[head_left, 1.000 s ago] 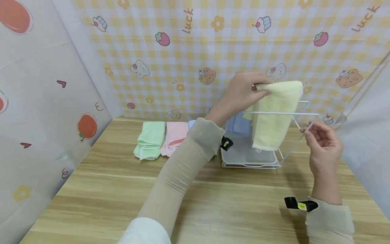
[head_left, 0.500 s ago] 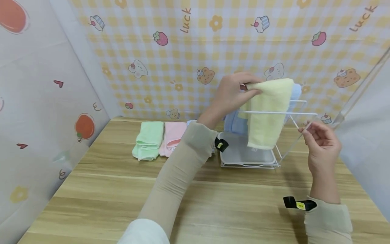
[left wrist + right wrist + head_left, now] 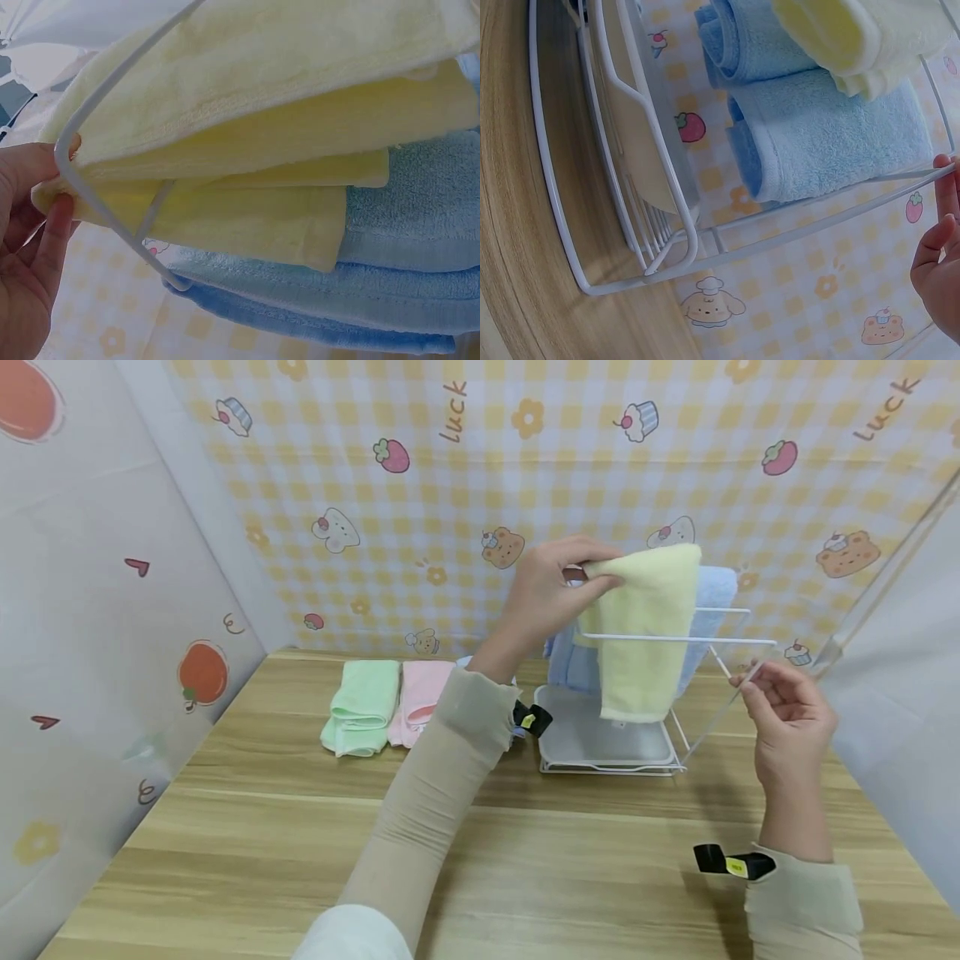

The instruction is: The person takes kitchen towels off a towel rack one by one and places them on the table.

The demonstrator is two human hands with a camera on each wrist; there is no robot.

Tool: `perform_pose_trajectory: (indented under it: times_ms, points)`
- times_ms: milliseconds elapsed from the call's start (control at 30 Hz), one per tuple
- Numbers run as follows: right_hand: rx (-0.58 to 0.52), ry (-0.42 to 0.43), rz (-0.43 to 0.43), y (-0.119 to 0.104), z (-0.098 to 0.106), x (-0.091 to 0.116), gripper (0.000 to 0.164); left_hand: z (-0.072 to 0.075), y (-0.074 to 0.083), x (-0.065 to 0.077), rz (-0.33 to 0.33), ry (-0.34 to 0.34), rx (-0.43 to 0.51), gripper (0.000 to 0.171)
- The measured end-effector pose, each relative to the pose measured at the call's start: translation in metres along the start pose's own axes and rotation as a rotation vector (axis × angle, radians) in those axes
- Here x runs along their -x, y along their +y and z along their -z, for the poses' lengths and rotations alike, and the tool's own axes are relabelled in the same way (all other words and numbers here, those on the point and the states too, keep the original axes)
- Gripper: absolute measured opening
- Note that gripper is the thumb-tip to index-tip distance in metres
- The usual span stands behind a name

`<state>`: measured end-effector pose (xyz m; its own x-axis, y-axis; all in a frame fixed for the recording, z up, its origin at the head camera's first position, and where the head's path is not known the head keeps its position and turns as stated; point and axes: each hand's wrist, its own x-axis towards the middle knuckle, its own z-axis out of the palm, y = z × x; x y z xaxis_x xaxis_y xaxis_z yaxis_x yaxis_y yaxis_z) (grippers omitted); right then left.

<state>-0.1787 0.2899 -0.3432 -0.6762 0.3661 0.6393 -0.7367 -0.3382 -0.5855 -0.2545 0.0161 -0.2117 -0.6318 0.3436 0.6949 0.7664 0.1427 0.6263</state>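
My left hand (image 3: 551, 589) pinches the upper left end of a folded yellow towel (image 3: 651, 602), which drapes over the front bar of a white wire rack (image 3: 731, 642). In the left wrist view, thumb and fingers grip the yellow towel's fold (image 3: 225, 97) right beside the rack's bent end. My right hand (image 3: 793, 718) holds the rack's slanted right side bar between thumb and fingers. Behind the yellow towel, a blue towel (image 3: 716, 592) hangs on the rack; its thick folded layers (image 3: 825, 139) show in the right wrist view.
A pale tray (image 3: 555, 745) sits in the rack's base. To the left lie a folded green towel (image 3: 366, 702), a pink one (image 3: 426, 681) and a blue one partly hidden behind my left sleeve (image 3: 442, 768). A patterned cloth (image 3: 420, 510) stands behind the wooden table (image 3: 585, 877).
My left hand has drawn the yellow towel leftward along the front bar, uncovering more of the blue towel behind. My right hand keeps its hold on the rack.
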Motion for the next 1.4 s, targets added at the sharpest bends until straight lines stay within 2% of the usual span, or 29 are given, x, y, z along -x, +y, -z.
perform_pose_trajectory:
  times_ms: [200,533,667,900,1133,1400]
  points:
    - [0.004,0.003,0.007,0.000,0.000,0.000,0.027,0.002,0.000,0.004,0.016,0.065,0.056,0.019]
    - [-0.010,-0.010,0.003,0.001,-0.001,-0.001,0.028,0.010,-0.005,0.012,-0.067,0.186,0.113,0.019]
    - [-0.020,-0.004,-0.001,0.001,-0.001,0.000,0.028,0.013,-0.005,0.014,-0.105,0.201,0.123,0.019]
    - [-0.023,-0.007,0.014,0.001,0.001,-0.001,0.028,0.020,-0.001,0.014,-0.090,0.239,0.141,0.020]
    - [-0.038,0.001,0.006,0.001,0.000,-0.001,0.028,0.030,0.005,0.017,-0.114,0.279,0.166,0.020]
    - [-0.023,-0.012,0.011,0.000,-0.001,0.000,0.029,0.034,0.002,0.023,-0.202,0.339,0.202,0.020]
